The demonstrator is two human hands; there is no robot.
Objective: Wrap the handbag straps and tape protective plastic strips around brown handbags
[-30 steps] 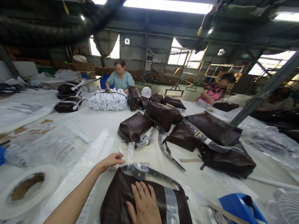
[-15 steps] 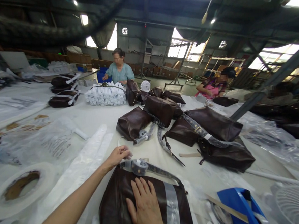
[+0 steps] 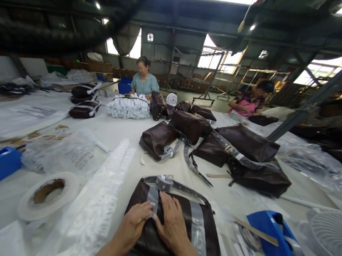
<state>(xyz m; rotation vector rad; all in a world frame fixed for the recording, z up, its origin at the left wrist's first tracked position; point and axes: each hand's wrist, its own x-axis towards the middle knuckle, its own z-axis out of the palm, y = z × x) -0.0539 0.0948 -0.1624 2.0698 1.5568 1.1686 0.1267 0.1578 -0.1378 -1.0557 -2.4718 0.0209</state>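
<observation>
A dark brown leather bag (image 3: 183,210) lies on the table in front of me, with a plastic-wrapped strap (image 3: 177,186) along its top. Two clear strips cross the bag, one on the right (image 3: 197,226) and one on the left (image 3: 153,196). My left hand (image 3: 139,218) pinches the lower end of the left strip against the bag. Beside it, my right hand (image 3: 172,220) rests spread on the bag's face, its thumb close to my left fingertips.
More brown bags (image 3: 185,125) are heaped beyond. A tape roll (image 3: 49,195) and clear plastic sleeves (image 3: 105,186) lie left. Blue dispensers stand at left (image 3: 3,165) and right (image 3: 274,230), near a white fan (image 3: 336,230). Two people (image 3: 144,81) (image 3: 249,102) are across the table.
My left hand has come down from beyond the bag's top edge onto its face, where a second clear strip now lies. The view has shifted left.
</observation>
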